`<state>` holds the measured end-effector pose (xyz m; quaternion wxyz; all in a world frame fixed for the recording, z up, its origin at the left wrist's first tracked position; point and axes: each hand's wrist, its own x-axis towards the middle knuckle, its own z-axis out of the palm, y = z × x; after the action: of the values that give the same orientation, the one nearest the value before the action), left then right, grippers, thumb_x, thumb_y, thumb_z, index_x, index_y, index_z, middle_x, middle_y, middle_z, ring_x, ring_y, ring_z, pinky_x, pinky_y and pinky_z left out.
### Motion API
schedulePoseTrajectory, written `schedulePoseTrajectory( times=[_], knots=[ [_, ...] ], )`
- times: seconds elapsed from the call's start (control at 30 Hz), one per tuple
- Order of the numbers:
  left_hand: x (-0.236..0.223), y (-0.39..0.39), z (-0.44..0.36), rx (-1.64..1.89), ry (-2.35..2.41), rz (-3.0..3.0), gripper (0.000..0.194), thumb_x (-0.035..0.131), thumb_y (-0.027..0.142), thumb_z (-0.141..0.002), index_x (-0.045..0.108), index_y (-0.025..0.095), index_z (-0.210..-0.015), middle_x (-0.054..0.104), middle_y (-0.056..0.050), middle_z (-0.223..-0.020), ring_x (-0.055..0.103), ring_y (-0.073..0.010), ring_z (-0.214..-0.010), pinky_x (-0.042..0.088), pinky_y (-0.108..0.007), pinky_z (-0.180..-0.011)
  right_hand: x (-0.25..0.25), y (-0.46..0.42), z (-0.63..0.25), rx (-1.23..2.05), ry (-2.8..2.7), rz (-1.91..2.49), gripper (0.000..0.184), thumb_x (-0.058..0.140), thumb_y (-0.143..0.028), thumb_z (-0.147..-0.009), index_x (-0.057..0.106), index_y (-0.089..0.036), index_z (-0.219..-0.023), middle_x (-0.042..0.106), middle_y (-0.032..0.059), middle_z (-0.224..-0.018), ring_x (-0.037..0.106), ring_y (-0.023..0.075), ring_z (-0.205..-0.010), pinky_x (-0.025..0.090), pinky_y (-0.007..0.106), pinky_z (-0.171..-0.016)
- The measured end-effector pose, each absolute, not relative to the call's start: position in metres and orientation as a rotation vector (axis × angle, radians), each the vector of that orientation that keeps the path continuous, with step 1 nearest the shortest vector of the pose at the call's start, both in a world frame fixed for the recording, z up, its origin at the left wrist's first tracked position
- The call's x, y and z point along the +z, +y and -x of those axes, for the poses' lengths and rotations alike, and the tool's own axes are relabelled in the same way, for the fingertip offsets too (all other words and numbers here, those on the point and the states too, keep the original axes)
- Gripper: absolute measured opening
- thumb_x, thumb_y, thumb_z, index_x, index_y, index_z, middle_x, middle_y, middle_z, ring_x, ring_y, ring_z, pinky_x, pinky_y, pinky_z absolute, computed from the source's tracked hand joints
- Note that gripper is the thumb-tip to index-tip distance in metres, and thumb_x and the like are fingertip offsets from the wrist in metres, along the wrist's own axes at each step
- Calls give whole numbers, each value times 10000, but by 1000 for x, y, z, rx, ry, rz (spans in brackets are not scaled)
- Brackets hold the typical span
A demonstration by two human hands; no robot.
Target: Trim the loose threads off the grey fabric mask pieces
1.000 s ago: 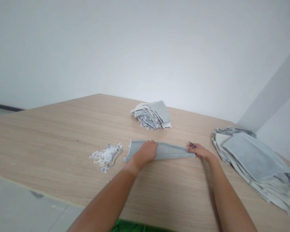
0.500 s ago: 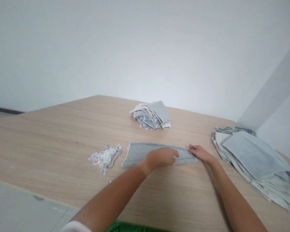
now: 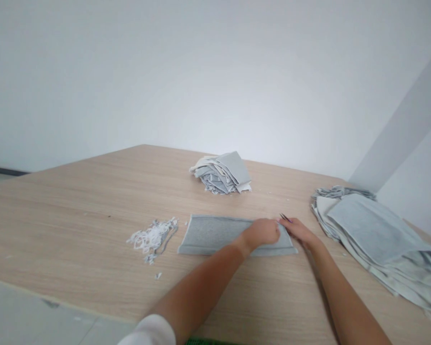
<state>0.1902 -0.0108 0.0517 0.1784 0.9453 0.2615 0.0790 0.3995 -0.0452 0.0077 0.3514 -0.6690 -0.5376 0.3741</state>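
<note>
The left hand (image 3: 262,233) lies on a grey fabric strip (image 3: 208,238), just beside the right hand (image 3: 300,230), which pinches small dark-tipped snips (image 3: 285,217) at the strip's end; a large fabric stack (image 3: 373,232) lies rightward, a smaller stack (image 3: 222,175) ahead, white cord trimmings (image 3: 153,238) leftward.

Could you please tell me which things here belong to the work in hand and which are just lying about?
Part of the work:
left hand
right hand
grey fabric piece
small pointed tool

Just lying about:
folded fabric pile
large fabric stack
white thread scraps
</note>
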Motion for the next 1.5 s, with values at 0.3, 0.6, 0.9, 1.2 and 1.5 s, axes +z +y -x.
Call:
schedulePoseTrajectory(
  times=[0.3,0.6,0.9,1.2,1.5],
  knots=[
    [28,-2,-191,611,1012,-2683,307,539,329,-986,631,190,-1244,654,-143,-1286,563,-291,-1258,443,-439,-1094,15,-48,-394,903,-1311,1803,563,627,-751,-789,444,-238,-649,342,-66,-481,270,94,-468,159,266,-470],
    [5,11,-191,757,956,-2582,316,455,424,-1055,679,242,-1182,725,-70,-1207,619,-242,-1154,458,-386,-996,11,-53,-400,984,-1332,1536,560,789,-663,-751,639,-177,-988,496,-62,-626,335,86,-516,200,234,-486],
    [-4,17,-195,821,905,-2487,239,592,424,-973,708,284,-1129,764,-21,-1132,662,-233,-1084,473,-361,-971,16,-58,-400,984,-1404,1535,556,806,-616,-753,734,-120,-994,517,-26,-603,341,96,-529,221,253,-500],
    [-10,24,-197,818,910,-2430,208,651,381,-921,757,279,-1068,772,-31,-1133,666,-235,-1107,482,-371,-1012,13,-53,-409,806,-1596,1546,459,833,-481,-715,745,-150,-1021,603,-12,-734,505,156,-724,381,269,-681],
    [-9,27,-199,796,921,-2342,245,585,419,-978,705,275,-1135,784,-17,-1100,699,-205,-1063,505,-319,-957,8,-54,-408,894,-1409,1552,477,835,-585,-695,674,-153,-817,565,-13,-680,470,146,-675,354,266,-634]
  ],
)
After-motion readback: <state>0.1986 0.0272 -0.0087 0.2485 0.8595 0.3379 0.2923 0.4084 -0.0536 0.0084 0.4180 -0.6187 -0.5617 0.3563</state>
